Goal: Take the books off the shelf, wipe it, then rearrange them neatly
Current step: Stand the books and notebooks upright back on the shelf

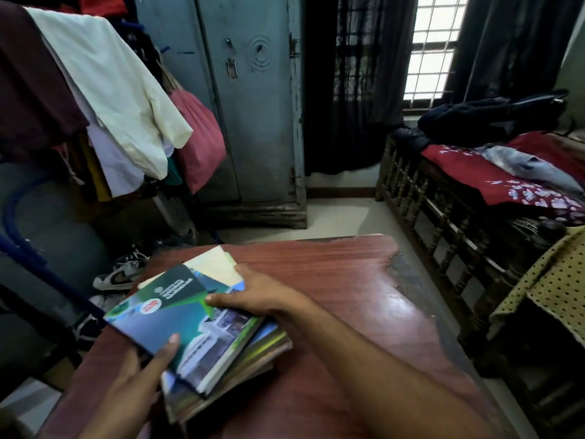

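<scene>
Resting on the left part of a reddish-brown wooden table [348,280], near its left edge: a stack of books [221,353], skewed, edges not aligned. Topmost, a glossy blue-and-green book [177,315] showing a white building and a round red badge, tilted across the stack and overhanging it to the left. Under it, a cream-covered book [215,264] jutting toward the far side, with more covers and a worn brown one at the bottom.

Held from both sides. Left hand [139,372] at the near-left corner of the top book, thumb pressed flat on the cover, remaining fingers hidden beneath; gripped it. Right hand [262,296] at the far-right side of the stack, thumb on the top cover, fingers curled round the edges of the books; gripped the stack.

Beyond the table, a grey metal wardrobe [253,106] with a padlock [232,68] hanging on its door. Left of it, clothes [104,90] draped on a rack, cream, maroon and pink. On the floor below, a sneaker [117,277]. To the right, a wooden bed [443,210] piled with a red floral cover and dark garments, under a barred window [430,49] with dark curtains.
</scene>
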